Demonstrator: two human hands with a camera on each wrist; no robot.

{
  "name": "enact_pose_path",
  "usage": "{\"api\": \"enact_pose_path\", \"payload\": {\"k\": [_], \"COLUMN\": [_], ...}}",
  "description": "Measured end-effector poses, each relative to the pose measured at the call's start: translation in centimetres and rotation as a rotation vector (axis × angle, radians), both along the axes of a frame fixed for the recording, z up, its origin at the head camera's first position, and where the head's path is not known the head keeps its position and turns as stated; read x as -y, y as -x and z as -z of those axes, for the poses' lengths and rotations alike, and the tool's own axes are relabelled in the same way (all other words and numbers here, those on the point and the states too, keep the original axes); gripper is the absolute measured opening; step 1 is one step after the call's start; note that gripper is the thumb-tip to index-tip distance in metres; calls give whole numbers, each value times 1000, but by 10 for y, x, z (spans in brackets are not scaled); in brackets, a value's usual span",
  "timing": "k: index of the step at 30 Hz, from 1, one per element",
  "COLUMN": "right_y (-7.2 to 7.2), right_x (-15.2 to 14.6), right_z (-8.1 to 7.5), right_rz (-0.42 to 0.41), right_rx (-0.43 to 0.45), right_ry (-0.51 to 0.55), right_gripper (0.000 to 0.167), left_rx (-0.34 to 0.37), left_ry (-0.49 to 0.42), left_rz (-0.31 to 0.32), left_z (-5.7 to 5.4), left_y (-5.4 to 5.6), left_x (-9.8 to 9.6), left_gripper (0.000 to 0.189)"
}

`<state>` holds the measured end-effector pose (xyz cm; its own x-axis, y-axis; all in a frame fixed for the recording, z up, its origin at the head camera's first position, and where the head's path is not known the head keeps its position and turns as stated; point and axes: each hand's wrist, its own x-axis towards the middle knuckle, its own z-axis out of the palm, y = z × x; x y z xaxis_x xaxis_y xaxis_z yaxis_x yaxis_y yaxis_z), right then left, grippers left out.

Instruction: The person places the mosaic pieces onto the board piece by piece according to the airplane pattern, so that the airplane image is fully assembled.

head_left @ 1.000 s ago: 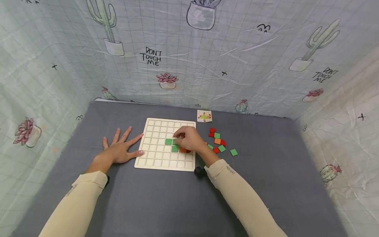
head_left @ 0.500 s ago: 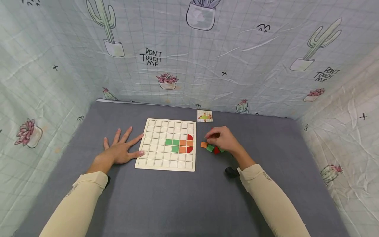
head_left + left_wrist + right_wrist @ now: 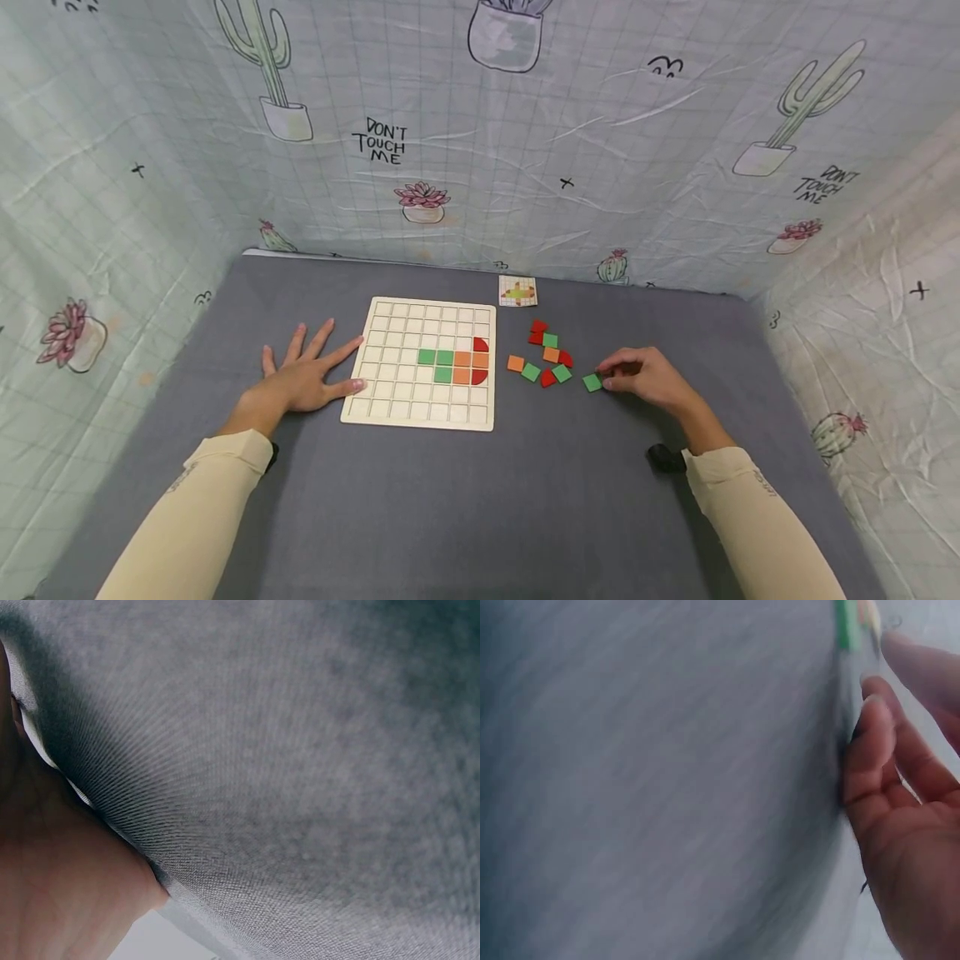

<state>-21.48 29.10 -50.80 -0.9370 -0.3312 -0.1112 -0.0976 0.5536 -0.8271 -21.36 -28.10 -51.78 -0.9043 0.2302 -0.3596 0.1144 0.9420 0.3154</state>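
My left hand [image 3: 300, 385] lies spread on the grey table, its thumb and index finger touching the left edge of a pale gridded board [image 3: 390, 410]. Green, orange and red tiles sit together on the board's right half, among them an orange tile [image 3: 462, 358] and a red quarter-round tile [image 3: 481, 344]. Beyond the loose tiles, my right hand [image 3: 647, 379] is beside a single green tile [image 3: 592, 382], fingertips at its right edge. In the right wrist view the thumb and fingers stand apart, and a blurred green tile [image 3: 845, 624] shows past them.
Several loose tiles, including an orange tile [image 3: 515, 363] and a green tile [image 3: 562, 373], lie right of the board. A small pattern card [image 3: 517, 292] lies behind them. Printed cloth [image 3: 480, 150] hangs around the table [image 3: 450, 500].
My right hand has moved from over the board, across the loose tiles, to the green tile at far right. The board's uncovered right side shows the coloured tiles. The left hand has stayed put.
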Motion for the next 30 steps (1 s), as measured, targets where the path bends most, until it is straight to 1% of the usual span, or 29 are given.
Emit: {"api": "enact_pose_path", "payload": {"k": [5,10,13,18,20,24,27,30], "right_y": [-3,-1,0,-1,-1,-2,-3,-4], "right_x": [-9,-4,0,5,6,7,8,9], "right_z": [4,7,8,8,8,8,7,7], "right_rz": [5,-21,-46,-59,-66,-97,-120,-120], "right_rx": [21,-3,-29,-76,-99,-148,-186,-214], "right_ry": [-35,-99,-146,-193,-207,-237,-246,-244], "right_gripper": [30,35,34,28,26,22,19,19], "left_rx": [4,-7,-13,-12,-13,-25,-35,-35], "left_ry": [0,-34,-37,-19,-16,-29,-51,-64], "left_rz": [-5,-20,-23,-9,-6,-14,-17,-16], "left_z": [1,6,7,2,2,10,13,11], "left_y": [1,2,2,2,2,3,3,3], "left_x": [1,2,2,1,1,5,6,4], "left_gripper": [92,93,93,93,92,92,93,95]}}
